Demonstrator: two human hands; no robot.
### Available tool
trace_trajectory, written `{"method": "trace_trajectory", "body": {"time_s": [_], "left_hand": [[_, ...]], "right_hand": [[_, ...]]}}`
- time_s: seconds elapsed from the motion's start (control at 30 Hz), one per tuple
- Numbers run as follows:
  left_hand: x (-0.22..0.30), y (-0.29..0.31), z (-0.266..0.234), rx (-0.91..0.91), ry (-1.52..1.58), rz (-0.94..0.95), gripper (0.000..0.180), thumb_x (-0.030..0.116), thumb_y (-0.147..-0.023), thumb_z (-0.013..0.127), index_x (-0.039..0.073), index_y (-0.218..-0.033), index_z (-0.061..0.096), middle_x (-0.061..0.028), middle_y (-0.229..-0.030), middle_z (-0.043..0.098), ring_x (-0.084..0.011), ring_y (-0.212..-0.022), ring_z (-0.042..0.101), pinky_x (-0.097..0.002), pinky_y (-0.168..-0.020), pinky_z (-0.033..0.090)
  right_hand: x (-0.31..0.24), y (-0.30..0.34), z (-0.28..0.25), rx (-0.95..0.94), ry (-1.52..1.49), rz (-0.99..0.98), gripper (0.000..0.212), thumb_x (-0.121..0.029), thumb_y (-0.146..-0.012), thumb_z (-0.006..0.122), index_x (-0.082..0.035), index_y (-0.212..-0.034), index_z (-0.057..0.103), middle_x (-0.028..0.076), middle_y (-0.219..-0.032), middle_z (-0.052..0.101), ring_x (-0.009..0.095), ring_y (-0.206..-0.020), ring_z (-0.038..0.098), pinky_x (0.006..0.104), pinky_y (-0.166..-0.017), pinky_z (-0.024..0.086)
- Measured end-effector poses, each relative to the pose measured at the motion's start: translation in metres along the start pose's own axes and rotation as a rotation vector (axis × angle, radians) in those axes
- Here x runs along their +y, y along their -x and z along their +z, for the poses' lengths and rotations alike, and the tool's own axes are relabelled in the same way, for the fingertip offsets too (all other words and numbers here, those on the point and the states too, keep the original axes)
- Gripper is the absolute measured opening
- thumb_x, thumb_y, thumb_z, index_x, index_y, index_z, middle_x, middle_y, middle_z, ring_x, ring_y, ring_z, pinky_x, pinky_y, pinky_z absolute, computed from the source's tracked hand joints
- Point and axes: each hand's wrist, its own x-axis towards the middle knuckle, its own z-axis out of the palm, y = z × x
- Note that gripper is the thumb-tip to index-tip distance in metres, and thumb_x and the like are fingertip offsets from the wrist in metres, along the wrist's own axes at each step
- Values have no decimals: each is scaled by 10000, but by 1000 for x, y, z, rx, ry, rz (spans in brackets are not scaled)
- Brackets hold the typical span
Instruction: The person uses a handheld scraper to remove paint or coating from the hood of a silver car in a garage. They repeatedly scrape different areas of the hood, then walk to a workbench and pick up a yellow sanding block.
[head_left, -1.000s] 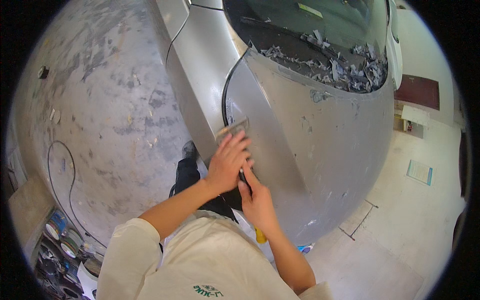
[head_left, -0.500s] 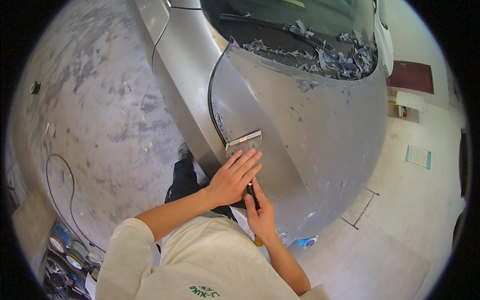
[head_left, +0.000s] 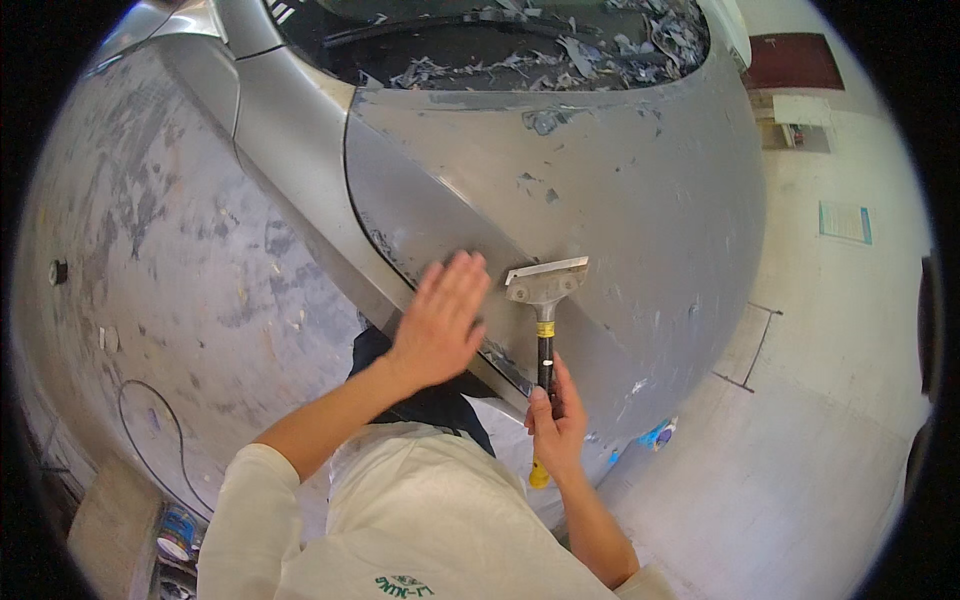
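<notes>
My right hand (head_left: 556, 418) is wrapped round the black and yellow handle of a razor scraper (head_left: 544, 312). The scraper's wide metal head and blade are over the grey car hood (head_left: 640, 240); whether the blade touches the paint I cannot tell. To its left, my left hand (head_left: 440, 325) is slightly blurred, holding nothing, with its fingers stretched out over the hood's edge by the fender (head_left: 290, 130). Scuffs and small chipped patches mark the hood's surface.
Loose peeled flakes (head_left: 590, 55) lie in heaps at the base of the windshield. A thin black cable (head_left: 180, 440) loops on the stained floor at left, near a paint can (head_left: 178, 532). A blue-bordered sheet (head_left: 845, 222) is at right.
The left hand has come off the scraper's head and moved left. The right hand has shifted the scraper to the right, and the view has shifted.
</notes>
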Motion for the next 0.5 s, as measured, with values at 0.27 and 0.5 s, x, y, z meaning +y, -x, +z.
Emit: {"method": "trace_trajectory", "body": {"time_s": [0.27, 0.5], "left_hand": [[25, -5, 38, -241, -128, -9, 957, 439, -892, 755, -132, -1553, 365, -311, -1665, 327, -445, -1567, 293, -582, -1284, 196], [-26, 9, 12, -294, -162, 81, 919, 419, -905, 746, -62, -1583, 355, -240, -1684, 340, -433, -1565, 300, -594, -1277, 194]], "right_hand": [[3, 2, -3, 146, -141, -72, 539, -74, -1078, 575, -31, -1595, 428, 30, -922, 597, 71, -615, 545, 230, -529, 451], [20, 7, -23, 178, -177, -67, 563, -113, -1079, 593, -59, -1611, 417, 25, -947, 598, 54, -640, 536, 221, -547, 448]]}}
